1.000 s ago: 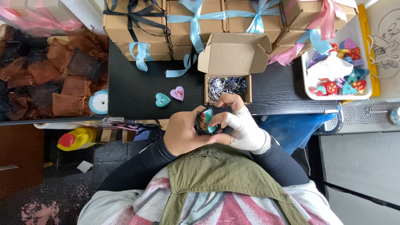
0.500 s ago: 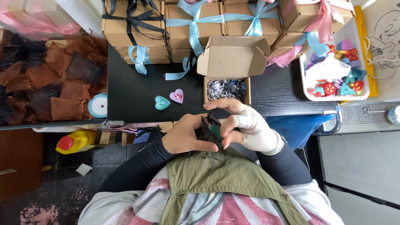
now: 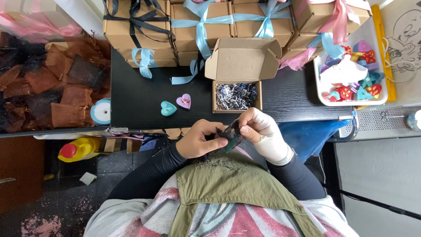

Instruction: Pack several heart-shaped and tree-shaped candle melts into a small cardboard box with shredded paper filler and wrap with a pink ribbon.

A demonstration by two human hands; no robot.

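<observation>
Head view: hands [image 3: 232,136] at table edge [image 3: 280,117]

I see a dark, near-black sheer fabric pouch [image 3: 229,135], a teal heart-shaped candle [image 3: 168,108] beside a pink one [image 3: 183,101], and a brown cardboard box [image 3: 237,83] holding black-and-white shredded paper [image 3: 237,96].

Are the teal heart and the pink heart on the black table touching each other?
Apart. The head view shows a strip of black table between the teal heart and the pink heart.
</observation>
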